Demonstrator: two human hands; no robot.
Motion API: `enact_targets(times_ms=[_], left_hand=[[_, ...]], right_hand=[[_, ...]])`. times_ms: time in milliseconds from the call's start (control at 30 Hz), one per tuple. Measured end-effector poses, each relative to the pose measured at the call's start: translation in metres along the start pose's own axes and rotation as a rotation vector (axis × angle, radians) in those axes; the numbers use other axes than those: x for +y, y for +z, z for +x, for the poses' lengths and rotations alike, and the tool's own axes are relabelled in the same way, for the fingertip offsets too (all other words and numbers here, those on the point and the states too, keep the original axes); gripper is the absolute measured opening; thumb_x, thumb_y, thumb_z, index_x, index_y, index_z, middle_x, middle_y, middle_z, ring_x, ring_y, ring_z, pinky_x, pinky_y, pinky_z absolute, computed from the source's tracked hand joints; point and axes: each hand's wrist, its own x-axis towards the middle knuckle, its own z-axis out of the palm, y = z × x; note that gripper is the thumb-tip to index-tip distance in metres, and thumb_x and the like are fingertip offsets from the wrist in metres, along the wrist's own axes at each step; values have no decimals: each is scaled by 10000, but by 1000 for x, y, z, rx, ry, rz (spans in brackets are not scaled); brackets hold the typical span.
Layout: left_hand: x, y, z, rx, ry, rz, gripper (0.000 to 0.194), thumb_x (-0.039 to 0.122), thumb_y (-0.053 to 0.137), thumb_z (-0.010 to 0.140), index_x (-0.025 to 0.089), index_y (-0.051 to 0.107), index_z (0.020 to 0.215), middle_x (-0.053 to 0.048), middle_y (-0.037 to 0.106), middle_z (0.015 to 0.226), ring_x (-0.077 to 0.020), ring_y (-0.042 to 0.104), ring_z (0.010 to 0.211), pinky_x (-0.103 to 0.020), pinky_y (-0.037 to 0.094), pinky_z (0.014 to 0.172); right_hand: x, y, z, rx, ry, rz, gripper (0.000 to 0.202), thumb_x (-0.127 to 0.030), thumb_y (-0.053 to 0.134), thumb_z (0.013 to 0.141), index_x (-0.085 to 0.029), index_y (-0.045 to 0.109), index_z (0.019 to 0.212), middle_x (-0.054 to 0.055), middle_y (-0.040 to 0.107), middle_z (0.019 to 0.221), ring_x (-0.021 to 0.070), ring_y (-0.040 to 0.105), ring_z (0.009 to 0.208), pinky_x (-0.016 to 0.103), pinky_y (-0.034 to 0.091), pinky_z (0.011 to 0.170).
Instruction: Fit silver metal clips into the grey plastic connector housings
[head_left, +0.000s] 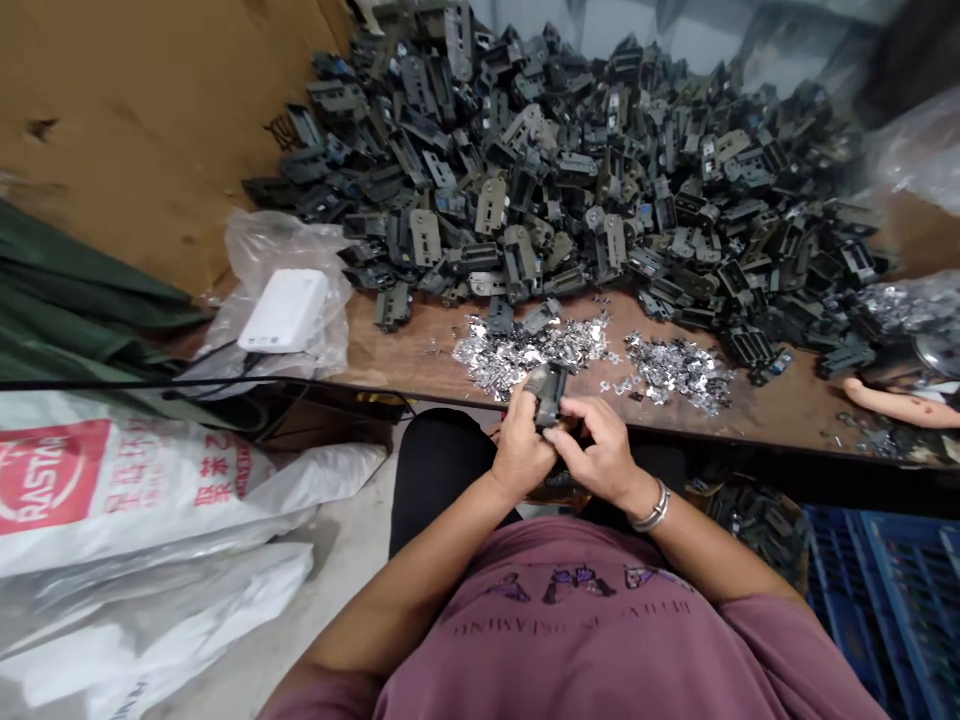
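Observation:
My left hand [523,445] is wrapped round a dark grey plastic housing [551,392], held just off the table's front edge. Close beside it, my right hand [598,450] has its thumb and fingertips pressed together at the housing's near right side. Whether a small part sits between those right fingertips is hidden. Just beyond the hands lies a heap of small shiny metal pieces [495,358], with a few dark housings resting on it. A second heap of metal pieces [679,372] is to the right.
A big pile of dark plastic housings [585,170] covers the back of the brown table [405,355]. At left, a white box [283,310] lies on clear plastic wrap. White sacks [150,480] are on the floor at left, blue pallets [885,590] at right. Another person's arm [904,405] reaches in at right.

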Motion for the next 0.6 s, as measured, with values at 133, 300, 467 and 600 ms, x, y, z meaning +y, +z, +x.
enact_targets(times_ms=[133,300,467,600], left_hand=[[8,-4,-6,-60,-233,-235,342,319,699,773,191,558,1057,-33,649,905,-167,623,792,-304,502,785],[20,-6,-6,-127,-516,-474,399,350,800,633,182,553,897,-9,658,822,-140,605,719,-268,486,714],[19,-8,-6,-172,-529,-426,368,316,798,607,176,544,834,22,617,733,-108,543,627,-240,455,624],[21,-14,-8,-198,-451,-226,324,305,762,641,193,502,797,38,587,690,-114,535,622,-235,440,595]], right_hand=[[33,-26,0,19,108,-98,171,-263,542,923,-195,678,1001,72,672,896,191,626,813,338,521,734],[82,-43,20,-320,245,-613,193,-215,547,900,-175,716,983,101,656,883,215,603,840,312,462,754],[76,-38,30,-410,231,-539,156,-204,533,891,-162,680,858,88,678,834,195,607,782,282,432,711],[49,-39,18,-376,236,-113,94,-184,556,844,-180,627,783,0,643,686,123,573,611,224,421,611]])
